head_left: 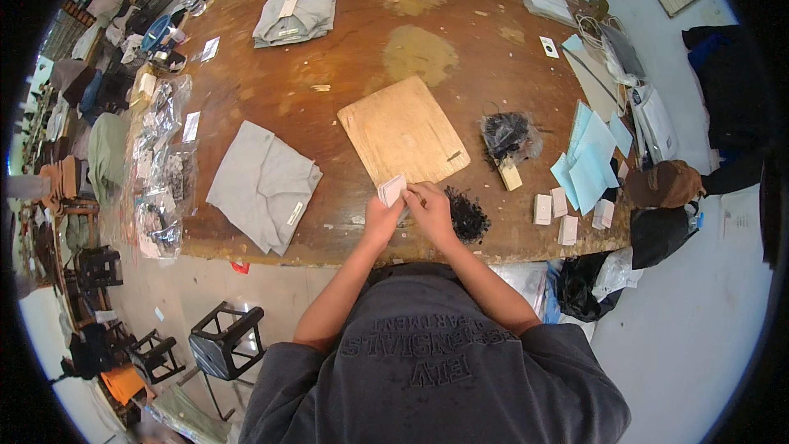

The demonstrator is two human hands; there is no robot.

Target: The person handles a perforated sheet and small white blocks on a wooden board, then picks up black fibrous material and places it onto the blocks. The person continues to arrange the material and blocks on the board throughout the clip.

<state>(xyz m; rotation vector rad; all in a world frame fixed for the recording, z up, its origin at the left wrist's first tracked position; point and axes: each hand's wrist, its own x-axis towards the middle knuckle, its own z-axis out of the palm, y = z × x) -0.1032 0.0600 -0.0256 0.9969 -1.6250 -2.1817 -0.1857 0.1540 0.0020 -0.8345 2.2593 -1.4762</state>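
A small stack of pale cards that look like hang tags (391, 189) is gripped in my left hand (381, 220), held at the near edge of a square wooden board (403, 133). Close beside it, the fingers of my right hand (431, 215) are pinched together at the stack's right side. What they pinch, if anything, is too small to make out. Just right of that hand lies a loose heap of thin black strings (468, 216). Farther right sits a black bundle in clear plastic (508, 136), next to a small pale block (510, 177).
Folded grey garments (263, 185) lie left, with another (297, 8) at the back. Several small card stacks (567, 230) and light-blue sheets (588, 156) are on the right. Clear plastic bags (160, 173) line the table's left edge. A black stool (226, 341) stands behind left.
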